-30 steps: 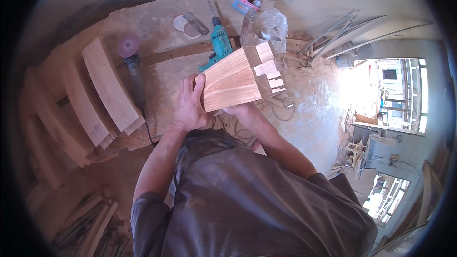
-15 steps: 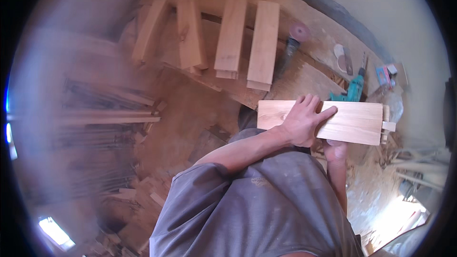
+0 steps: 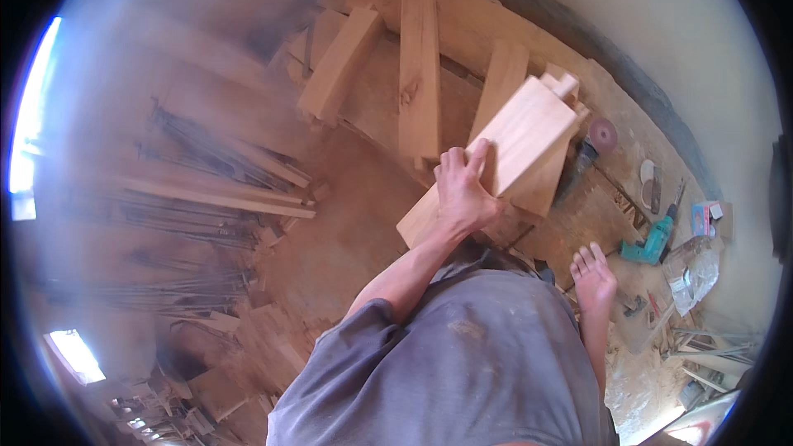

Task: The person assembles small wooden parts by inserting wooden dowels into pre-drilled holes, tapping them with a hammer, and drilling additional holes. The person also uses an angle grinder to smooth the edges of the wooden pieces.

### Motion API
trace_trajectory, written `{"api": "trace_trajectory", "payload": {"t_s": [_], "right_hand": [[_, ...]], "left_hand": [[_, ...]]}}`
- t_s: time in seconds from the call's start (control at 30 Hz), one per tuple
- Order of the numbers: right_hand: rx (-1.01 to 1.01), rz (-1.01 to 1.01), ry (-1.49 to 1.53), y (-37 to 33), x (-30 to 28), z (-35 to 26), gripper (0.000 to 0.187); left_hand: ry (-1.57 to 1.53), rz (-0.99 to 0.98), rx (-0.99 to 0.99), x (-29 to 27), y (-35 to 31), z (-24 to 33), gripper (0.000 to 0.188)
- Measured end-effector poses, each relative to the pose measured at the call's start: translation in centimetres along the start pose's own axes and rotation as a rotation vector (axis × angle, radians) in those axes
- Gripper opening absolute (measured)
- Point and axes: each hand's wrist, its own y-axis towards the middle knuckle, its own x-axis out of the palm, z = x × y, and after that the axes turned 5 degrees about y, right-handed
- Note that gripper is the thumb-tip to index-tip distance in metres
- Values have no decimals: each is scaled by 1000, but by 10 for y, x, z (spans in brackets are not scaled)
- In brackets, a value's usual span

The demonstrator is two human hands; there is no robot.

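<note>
1. The left hand point(image 3: 469, 198) grips a pale, rectangular wooden block with stepped tongues at its far end point(image 3: 529, 128), thumb and fingers spread over its upper face.
2. The block slants from the person's front toward the upper right, over the edge of the dusty wooden workbench point(image 3: 585, 216); whether it touches the pieces below cannot be told.
3. The right hand point(image 3: 593, 279) is apart from the block, its fingers loosely extended and nothing visible in it.
4. Behind the block, two flat tan wooden pieces are partly hidden: one point(image 3: 500, 70) shows its upper end, the other point(image 3: 538, 186) its lower end.
5. Further left lie a long, knotted board point(image 3: 420, 74) and a thick, angled timber point(image 3: 340, 66).
6. Just right of the block, a dark-bodied power tool with a round reddish disc point(image 3: 585, 157) occupies the bench.
7. Beyond it are a teal power drill point(image 3: 651, 241), a small blue-and-red box point(image 3: 702, 219) and a crumpled clear plastic bag point(image 3: 695, 282).
8. Long thin wooden strips point(image 3: 219, 196) litter the floor at left.
</note>
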Motion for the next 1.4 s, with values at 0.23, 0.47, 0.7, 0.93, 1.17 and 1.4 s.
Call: {"api": "trace_trajectory", "payload": {"t_s": [0.23, 0.47, 0.7, 0.93, 1.17, 1.4], "right_hand": [[14, 427, -95, 1, 40, 46, 44], [25, 462, -514, 13, 116, 92, 41], [41, 622, -648, 30, 156, 96, 41], [-79, 679, -741, 62, 131, 111, 41], [150, 467, -486, 101, 30, 148, 30], [15, 679, -32, 128, 43, 187, 38]], "left_hand": [[92, 60, -433, -49, 113, -115, 91], [355, 275, -386, -43, 204, -244, 82], [651, 3, -484, 0, 239, -317, 88], [800, -64, -339, 27, 231, -351, 83], [27, 46, 39, 54, 196, -218, 66], [-561, -716, 19, 171, 150, -41, 93]]}}
